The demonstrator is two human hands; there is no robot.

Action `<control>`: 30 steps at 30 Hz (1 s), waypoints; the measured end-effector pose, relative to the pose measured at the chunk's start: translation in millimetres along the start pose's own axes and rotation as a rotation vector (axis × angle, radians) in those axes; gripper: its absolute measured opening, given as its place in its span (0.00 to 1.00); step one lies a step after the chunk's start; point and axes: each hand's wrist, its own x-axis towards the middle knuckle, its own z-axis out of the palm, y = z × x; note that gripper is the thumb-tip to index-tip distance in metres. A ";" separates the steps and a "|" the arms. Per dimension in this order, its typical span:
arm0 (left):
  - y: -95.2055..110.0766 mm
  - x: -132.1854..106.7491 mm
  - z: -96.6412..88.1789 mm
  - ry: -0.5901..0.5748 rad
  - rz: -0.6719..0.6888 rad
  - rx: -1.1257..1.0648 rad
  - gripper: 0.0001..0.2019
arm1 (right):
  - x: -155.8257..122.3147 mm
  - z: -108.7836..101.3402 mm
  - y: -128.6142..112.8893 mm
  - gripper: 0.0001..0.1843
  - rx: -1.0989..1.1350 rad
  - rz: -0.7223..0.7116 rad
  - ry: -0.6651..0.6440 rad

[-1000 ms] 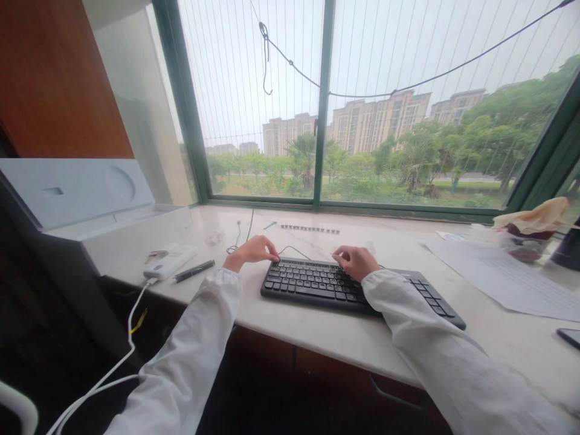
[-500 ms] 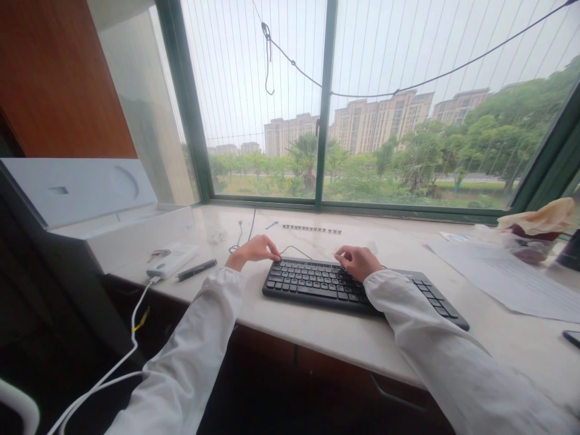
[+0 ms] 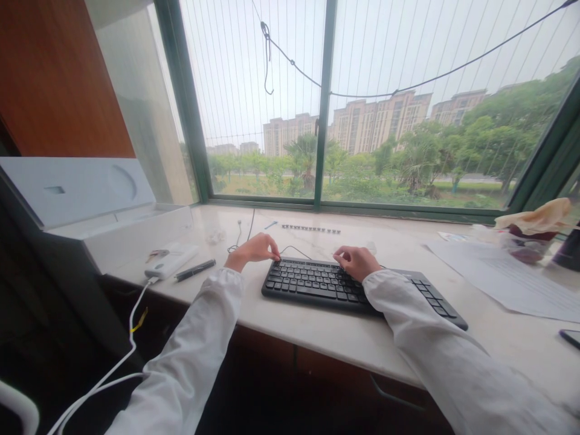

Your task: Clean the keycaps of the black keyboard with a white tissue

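Note:
A black keyboard [image 3: 317, 284] lies on the pale marble sill [image 3: 317, 338] in front of the window. My left hand [image 3: 254, 249] hovers at the keyboard's far left corner, fingers bent down with the tips on the top row of keys. My right hand [image 3: 357, 262] rests over the middle keys, fingers curved onto them. Neither hand holds anything. Both arms are in white sleeves. A thin black cable [image 3: 296, 249] runs from the keyboard's back edge between the hands.
Left of the keyboard lie a black pen [image 3: 194, 270] and a white power bank [image 3: 170, 261] with a white cable [image 3: 131, 338] hanging off the edge. A white box [image 3: 81, 193] stands far left. Papers [image 3: 502, 275], a covered container [image 3: 530, 232] and a phone corner [image 3: 571, 337] are at right.
Hardly anything differs: both hands stay on the keyboard with small finger shifts, and the view has drifted slightly.

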 end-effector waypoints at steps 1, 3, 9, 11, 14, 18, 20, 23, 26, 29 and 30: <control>2.7 0.2 -0.5 0.001 0.008 0.019 0.06 | 0.1 0.3 0.3 0.11 -0.001 0.000 0.000; 8.7 0.6 -1.6 0.000 0.020 0.062 0.05 | 0.4 0.7 1.0 0.11 -0.004 0.000 0.002; 19.9 1.6 -2.5 -0.026 0.009 0.180 0.04 | 0.7 0.5 0.9 0.11 -0.007 0.004 0.002; 19.8 1.8 -1.9 -0.026 0.003 0.188 0.04 | 0.5 0.2 0.4 0.11 -0.008 0.009 0.003; 16.7 1.7 -1.3 -0.025 -0.009 0.162 0.04 | 0.4 0.3 0.2 0.11 -0.013 0.013 0.005; 8.2 0.7 -1.7 -0.048 -0.035 0.064 0.07 | 0.9 1.5 0.9 0.10 -0.016 0.014 0.001; 3.2 0.2 -1.8 -0.059 -0.049 0.013 0.10 | 1.2 2.2 1.5 0.10 -0.014 0.014 -0.001; -2.8 0.4 -0.1 -0.039 -0.084 -0.028 0.16 | 1.6 3.1 2.5 0.10 -0.004 0.012 -0.006; -6.7 1.7 3.7 -0.023 -0.136 -0.071 0.18 | 2.0 3.5 3.3 0.11 -0.001 0.009 -0.013; -10.4 2.8 8.0 -0.047 -0.216 -0.142 0.20 | 2.2 3.9 4.3 0.11 -0.005 -0.001 -0.013; -11.8 3.0 9.2 -0.058 -0.244 -0.168 0.22 | 2.3 4.1 4.7 0.11 -0.004 -0.003 -0.013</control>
